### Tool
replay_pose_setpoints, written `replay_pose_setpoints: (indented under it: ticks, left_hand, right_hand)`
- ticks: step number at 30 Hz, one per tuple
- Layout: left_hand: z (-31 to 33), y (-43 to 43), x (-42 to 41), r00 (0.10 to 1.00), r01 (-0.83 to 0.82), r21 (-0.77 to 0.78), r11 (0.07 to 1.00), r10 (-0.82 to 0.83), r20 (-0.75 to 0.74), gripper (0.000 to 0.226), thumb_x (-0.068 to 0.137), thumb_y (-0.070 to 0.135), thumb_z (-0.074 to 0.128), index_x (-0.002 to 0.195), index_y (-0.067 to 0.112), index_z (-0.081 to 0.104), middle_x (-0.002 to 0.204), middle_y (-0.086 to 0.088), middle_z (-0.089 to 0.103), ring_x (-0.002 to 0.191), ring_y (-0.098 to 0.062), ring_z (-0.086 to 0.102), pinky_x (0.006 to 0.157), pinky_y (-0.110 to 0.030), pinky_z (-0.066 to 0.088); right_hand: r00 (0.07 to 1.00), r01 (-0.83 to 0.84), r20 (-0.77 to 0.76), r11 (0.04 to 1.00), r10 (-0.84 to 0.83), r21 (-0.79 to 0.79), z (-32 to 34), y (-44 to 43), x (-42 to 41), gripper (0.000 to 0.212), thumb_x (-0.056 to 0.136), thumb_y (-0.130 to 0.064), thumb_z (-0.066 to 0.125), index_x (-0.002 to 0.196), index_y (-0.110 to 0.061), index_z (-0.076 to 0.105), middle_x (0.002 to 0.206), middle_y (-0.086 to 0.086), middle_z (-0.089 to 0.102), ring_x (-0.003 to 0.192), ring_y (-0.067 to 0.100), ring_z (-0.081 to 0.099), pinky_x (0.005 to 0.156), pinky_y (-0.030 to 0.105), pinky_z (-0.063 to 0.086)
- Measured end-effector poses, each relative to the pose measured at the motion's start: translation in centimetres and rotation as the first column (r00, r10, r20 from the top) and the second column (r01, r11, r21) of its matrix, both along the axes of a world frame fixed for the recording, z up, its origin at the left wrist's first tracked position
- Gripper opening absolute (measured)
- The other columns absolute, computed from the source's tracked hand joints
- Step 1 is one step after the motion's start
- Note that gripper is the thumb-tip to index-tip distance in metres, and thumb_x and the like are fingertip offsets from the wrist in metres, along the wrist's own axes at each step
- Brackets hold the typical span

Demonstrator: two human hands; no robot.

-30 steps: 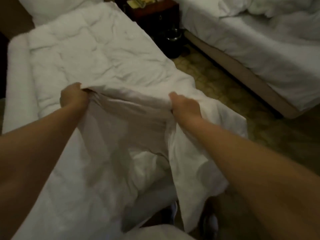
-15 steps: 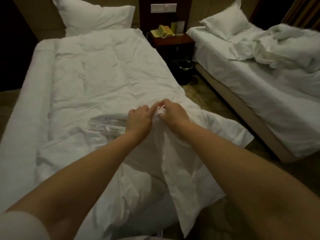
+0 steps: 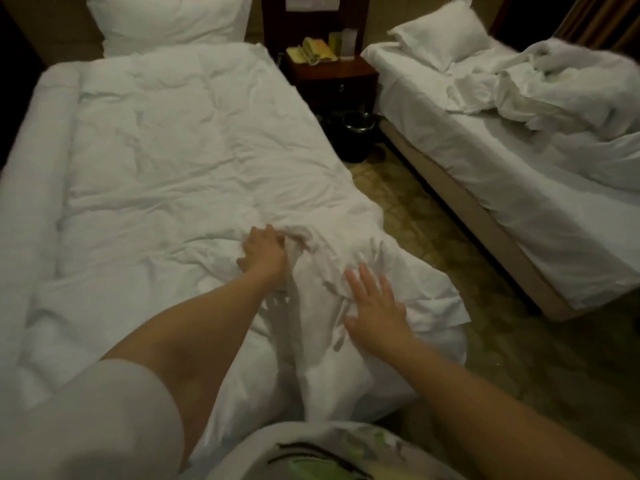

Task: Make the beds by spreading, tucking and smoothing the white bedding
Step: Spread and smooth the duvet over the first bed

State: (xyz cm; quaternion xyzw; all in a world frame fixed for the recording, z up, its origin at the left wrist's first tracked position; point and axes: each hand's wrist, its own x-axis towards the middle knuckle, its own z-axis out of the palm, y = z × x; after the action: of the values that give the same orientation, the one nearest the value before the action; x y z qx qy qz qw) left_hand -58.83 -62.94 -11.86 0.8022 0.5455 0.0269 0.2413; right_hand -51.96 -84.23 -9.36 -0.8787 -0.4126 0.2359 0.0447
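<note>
A white duvet [image 3: 180, 157] lies spread and creased over the near bed, with a pillow [image 3: 166, 20] at its head. Near the foot of this bed my left hand [image 3: 265, 252] grips a bunched fold of the duvet. My right hand [image 3: 375, 304] lies flat with spread fingers on the rumpled corner of the duvet [image 3: 426, 292] that hangs toward the aisle. A second bed [image 3: 540, 216] on the right carries a pillow [image 3: 443, 41] and a crumpled heap of white bedding [image 3: 554, 88].
A dark wooden nightstand [image 3: 334, 77] with a telephone [image 3: 311, 51] stands between the beds. A black waste bin [image 3: 356, 135] sits on the patterned floor [image 3: 450, 237] of the narrow aisle. The near bed's bare mattress edge [image 3: 31, 188] runs along the left.
My hands, held together on one fold half a second ago, have parted. The right hand let go and now lies flat lower on the corner; the left still holds the fold.
</note>
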Motion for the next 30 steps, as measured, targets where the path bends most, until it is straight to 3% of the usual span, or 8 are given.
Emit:
replay_pose_setpoints:
  ticks: [3,5,10,13,16,18,25,30]
  left_hand:
    - [-2.2,-5.4,-0.1,0.974,-0.035,-0.103,0.994,0.057,0.221,0.058,0.095,0.032,0.045,0.148,0.021,0.023,0.149,-0.017,0.026,0.134,-0.035,0.032,0.109,-0.046,0.029]
    - [-3.0,-9.7,-0.3,0.918,-0.152,-0.297,0.943,0.246,0.311,0.058,0.096,0.033,0.044,0.147,0.015,0.023,0.149,-0.018,0.029,0.133,-0.034,0.034,0.108,-0.042,0.03]
    - [-1.5,-18.2,-1.7,0.826,-0.328,-0.669,0.667,0.546,0.139,0.058,0.097,0.048,0.04,0.14,0.009,0.039,0.139,-0.014,0.047,0.125,-0.031,0.048,0.097,-0.029,0.04]
    - [2.0,-22.7,-2.5,0.694,-0.206,-0.859,0.468,0.689,0.209,0.029,0.095,0.03,0.056,0.118,0.012,0.055,0.11,-0.002,0.062,0.095,-0.017,0.063,0.064,-0.019,0.052]
    - [3.7,-25.3,-2.0,0.594,-0.139,-0.834,0.534,0.719,0.361,0.055,0.072,0.021,0.074,0.123,0.017,0.055,0.108,0.0,0.066,0.097,-0.016,0.063,0.079,-0.026,0.054]
    - [5.5,-26.1,-0.9,0.536,-0.242,-0.761,0.602,0.737,0.412,0.078,0.055,0.024,0.071,0.13,0.014,0.052,0.116,-0.003,0.064,0.106,-0.021,0.061,0.095,-0.036,0.05]
    - [12.8,-23.3,1.4,0.519,-0.436,-0.456,0.776,0.631,0.577,0.047,0.083,0.014,0.069,0.119,0.036,0.048,0.099,-0.004,0.063,0.091,-0.021,0.062,0.086,-0.035,0.052]
    - [17.6,-21.2,6.5,0.474,-0.131,-0.49,0.862,0.489,0.733,0.044,0.086,0.004,0.064,0.111,0.04,0.059,0.11,-0.013,0.065,0.091,-0.022,0.067,0.087,-0.038,0.055]
  right_hand:
    - [0.996,-0.011,-0.084,1.0,0.013,0.026,-1.4,2.0,2.0,0.073,0.097,-0.038,0.04,0.148,-0.042,-0.013,0.156,-0.017,-0.023,0.146,0.022,-0.014,0.112,0.061,0.012]
    - [0.991,-0.039,-0.13,0.999,0.044,0.036,-2.2,2.6,3.4,0.073,0.097,-0.038,0.04,0.149,-0.042,-0.012,0.157,-0.016,-0.021,0.147,0.021,-0.012,0.111,0.062,0.011]
    - [0.959,-0.134,-0.238,0.986,0.154,0.098,-3.8,1.8,7.4,0.081,0.094,-0.038,0.048,0.151,-0.032,-0.009,0.16,-0.008,-0.013,0.148,0.02,-0.004,0.117,0.051,0.013]
    - [0.938,-0.054,-0.325,0.977,0.121,0.207,-3.4,1.4,8.4,0.082,0.091,-0.033,0.054,0.153,-0.021,0.002,0.161,0.0,0.0,0.147,0.022,0.007,0.117,0.036,0.013]
    - [0.921,0.139,-0.387,0.966,-0.046,0.217,-1.7,1.6,9.0,0.054,0.089,-0.03,0.055,0.138,-0.014,0.039,0.145,0.01,0.032,0.129,0.034,0.037,0.104,0.04,0.033]
    - [0.942,0.083,-0.334,0.982,-0.021,0.172,-0.8,1.5,9.2,0.038,0.092,-0.036,0.05,0.122,-0.012,0.053,0.131,0.013,0.048,0.117,0.036,0.048,0.097,0.041,0.04]
    - [0.791,0.274,-0.606,0.837,0.084,0.474,8.6,5.6,15.6,0.011,0.088,-0.011,0.055,0.077,-0.012,0.053,0.079,0.012,0.057,0.07,0.025,0.053,0.068,0.038,0.048]
    - [0.811,-0.152,-0.398,0.812,0.428,0.564,18.6,4.3,20.5,0.012,0.091,-0.014,0.06,0.08,-0.017,0.064,0.073,0.0,0.058,0.068,0.015,0.051,0.06,0.026,0.04]
